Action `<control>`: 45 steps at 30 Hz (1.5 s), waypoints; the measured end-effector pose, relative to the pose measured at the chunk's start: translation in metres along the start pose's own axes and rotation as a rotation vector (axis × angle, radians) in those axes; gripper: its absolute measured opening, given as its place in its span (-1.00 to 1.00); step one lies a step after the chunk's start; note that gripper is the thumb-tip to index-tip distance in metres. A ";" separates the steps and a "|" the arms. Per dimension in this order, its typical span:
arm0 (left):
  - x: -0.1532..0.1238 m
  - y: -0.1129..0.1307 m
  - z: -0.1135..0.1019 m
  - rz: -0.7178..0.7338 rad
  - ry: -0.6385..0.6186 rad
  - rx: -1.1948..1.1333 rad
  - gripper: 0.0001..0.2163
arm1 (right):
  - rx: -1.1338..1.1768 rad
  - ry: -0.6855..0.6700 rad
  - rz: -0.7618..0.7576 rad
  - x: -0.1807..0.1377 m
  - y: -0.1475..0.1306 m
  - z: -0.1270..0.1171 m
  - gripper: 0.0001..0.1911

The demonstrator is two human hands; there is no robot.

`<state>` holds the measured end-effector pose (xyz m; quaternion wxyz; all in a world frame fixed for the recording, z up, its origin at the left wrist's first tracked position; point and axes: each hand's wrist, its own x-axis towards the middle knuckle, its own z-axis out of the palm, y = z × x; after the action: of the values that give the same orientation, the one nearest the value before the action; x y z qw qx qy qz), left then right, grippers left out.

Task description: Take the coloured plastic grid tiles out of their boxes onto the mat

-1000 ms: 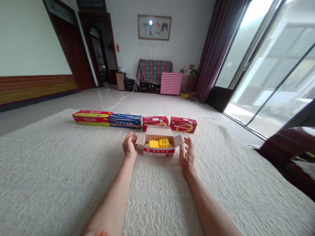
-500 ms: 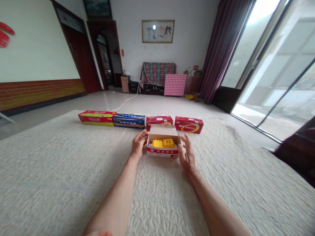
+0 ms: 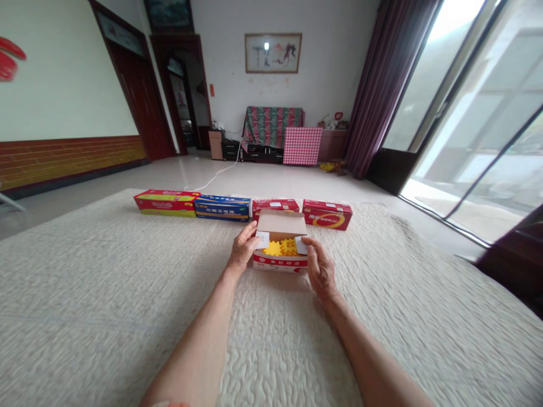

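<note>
Basically half closed, judging by the flaps. Open box (image 3: 280, 263) is seated on the quilted cover (image 3: 275, 339), between both hands; clock below is read from it. Yellow pieces (image 3: 272, 248) are already loaded inside, partly covered. Left flap (image 3: 263, 239) at 9 and right flap (image 3: 301, 245) at 3 are both tipped inward over the contents. Not yet done: lid (image 3: 282, 223) is left raised at 12.

Grip: left hand (image 3: 241, 249) is set at 9, fingers partly curled, tips at its flap; right hand (image 3: 321, 265) at 3, same on its own side. Whether flaps are pinched or merely pushed can't be told.

Around it: red-and-green box (image 3: 167, 203) at 10, blue box (image 3: 223, 210) at 11, two red boxes (image 3: 326, 216) at 12 and 1, the former part-hidden by the lid.
</note>
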<state>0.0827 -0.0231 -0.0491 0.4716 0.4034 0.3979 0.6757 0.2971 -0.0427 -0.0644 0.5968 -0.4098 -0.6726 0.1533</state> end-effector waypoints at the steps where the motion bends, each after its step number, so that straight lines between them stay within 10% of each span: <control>1: 0.000 0.001 0.000 0.007 0.011 0.004 -0.31 | 0.014 -0.001 0.017 0.000 -0.001 0.001 -0.72; 8: -0.003 0.017 -0.009 0.016 0.121 0.001 -0.15 | 0.068 0.045 0.071 -0.003 -0.013 0.015 -0.55; 24: -0.002 0.017 -0.012 -0.002 0.095 -0.056 -0.73 | 0.204 -0.071 0.146 0.001 -0.025 0.009 -0.35; 33: -0.003 0.016 -0.012 -0.028 0.086 -0.113 -0.75 | 0.079 -0.059 0.039 0.004 -0.028 0.009 -0.77; 45: -0.008 0.020 -0.015 0.008 -0.076 -0.081 -0.56 | 0.032 -0.069 -0.029 0.003 -0.030 0.010 -0.85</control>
<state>0.0649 -0.0377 -0.0376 0.4996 0.4110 0.3502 0.6774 0.2767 -0.0562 -0.0436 0.5820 -0.3847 -0.6961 0.1694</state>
